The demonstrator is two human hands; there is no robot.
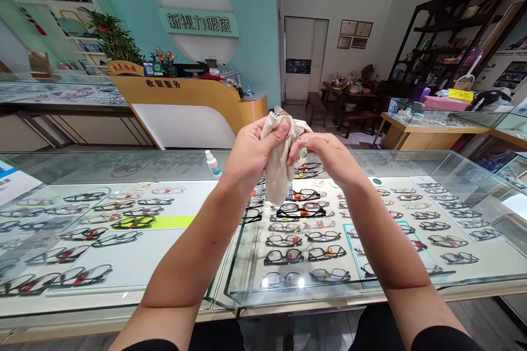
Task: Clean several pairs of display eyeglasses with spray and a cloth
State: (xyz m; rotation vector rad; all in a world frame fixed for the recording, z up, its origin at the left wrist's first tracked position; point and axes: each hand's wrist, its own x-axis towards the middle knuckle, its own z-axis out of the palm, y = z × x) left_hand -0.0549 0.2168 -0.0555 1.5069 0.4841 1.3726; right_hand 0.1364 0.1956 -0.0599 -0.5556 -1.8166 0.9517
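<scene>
Both hands are raised above a glass display case, close together in the middle of the head view. My left hand is closed round a cream cloth, its thumb pressed on the front; the loose end hangs down. At the cloth's right side my right hand pinches with thumb and finger at a small clear, shiny piece, partly wrapped in the cloth. Its kind is hidden. Another glinting bit shows above the cloth's top. Left of the hands, a small white spray bottle stands on the glass top.
Under the glass of the display case lie rows of eyeglasses. A yellow and white counter with a potted plant stands beyond. Wooden benches and a table are at the back; another glass case stands right.
</scene>
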